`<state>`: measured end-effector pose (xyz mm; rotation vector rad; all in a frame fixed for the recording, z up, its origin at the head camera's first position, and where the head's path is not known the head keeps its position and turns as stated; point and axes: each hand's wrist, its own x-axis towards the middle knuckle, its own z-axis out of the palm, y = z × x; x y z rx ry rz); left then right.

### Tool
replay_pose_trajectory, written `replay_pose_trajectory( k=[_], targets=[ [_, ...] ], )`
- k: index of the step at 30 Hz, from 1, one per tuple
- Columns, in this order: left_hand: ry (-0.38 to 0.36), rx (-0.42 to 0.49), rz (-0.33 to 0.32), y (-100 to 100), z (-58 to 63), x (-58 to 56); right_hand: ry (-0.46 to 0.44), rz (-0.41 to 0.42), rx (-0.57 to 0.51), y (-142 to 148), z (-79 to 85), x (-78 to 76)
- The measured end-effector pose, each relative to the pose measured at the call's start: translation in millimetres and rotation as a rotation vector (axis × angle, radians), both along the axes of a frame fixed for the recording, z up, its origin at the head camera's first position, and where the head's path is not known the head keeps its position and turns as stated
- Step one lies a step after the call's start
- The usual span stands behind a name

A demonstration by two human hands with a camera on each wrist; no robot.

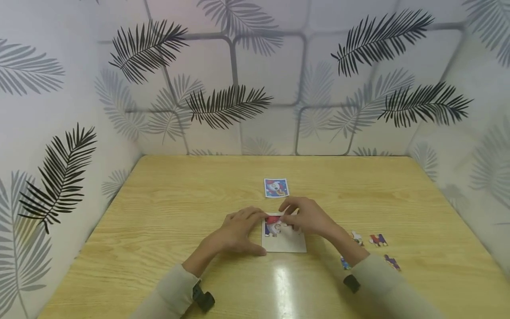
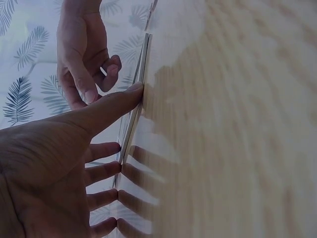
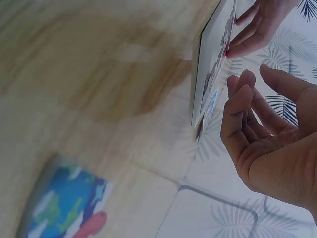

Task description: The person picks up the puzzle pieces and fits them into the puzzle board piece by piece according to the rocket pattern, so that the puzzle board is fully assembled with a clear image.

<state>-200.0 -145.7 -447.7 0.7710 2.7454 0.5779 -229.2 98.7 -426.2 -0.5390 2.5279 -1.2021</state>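
A small white puzzle board (image 1: 284, 244) lies flat on the table, its upper left part filled with red, white and blue jigsaw pieces (image 1: 273, 228). My left hand (image 1: 240, 230) rests beside it, thumb and fingertips touching the board's left edge. In the left wrist view those fingers (image 2: 103, 173) are extended along the edge. Over the board's upper right hovers my right hand (image 1: 310, 217), its fingers loosely bent. The right wrist view shows a gap between its thumb (image 3: 285, 82) and fingers, with nothing between them.
A square picture card (image 1: 276, 188) lies beyond the board. Loose jigsaw pieces, including a red and purple one (image 1: 378, 240), a white one (image 1: 356, 238), a purple one (image 1: 392, 262) and a blue one (image 1: 345, 263), lie around my right forearm. A patterned wall (image 1: 267, 133) stands behind the table.
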Motion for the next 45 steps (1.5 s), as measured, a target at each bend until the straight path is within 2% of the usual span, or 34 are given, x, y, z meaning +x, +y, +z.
replay_pose_trajectory(
  k=[25,37,45],
  targets=[
    [-0.02,0.004,0.016,2,4.2,3.1,-0.101,-0.023,-0.048,38,2.4,5.9],
    [-0.012,0.003,0.012,3,3.8,2.6,-0.102,-0.007,-0.081,63,4.1,8.7],
    [-0.014,0.007,0.011,3,2.9,2.5,-0.121,-0.038,-0.068,77,0.0,9.6]
  ],
)
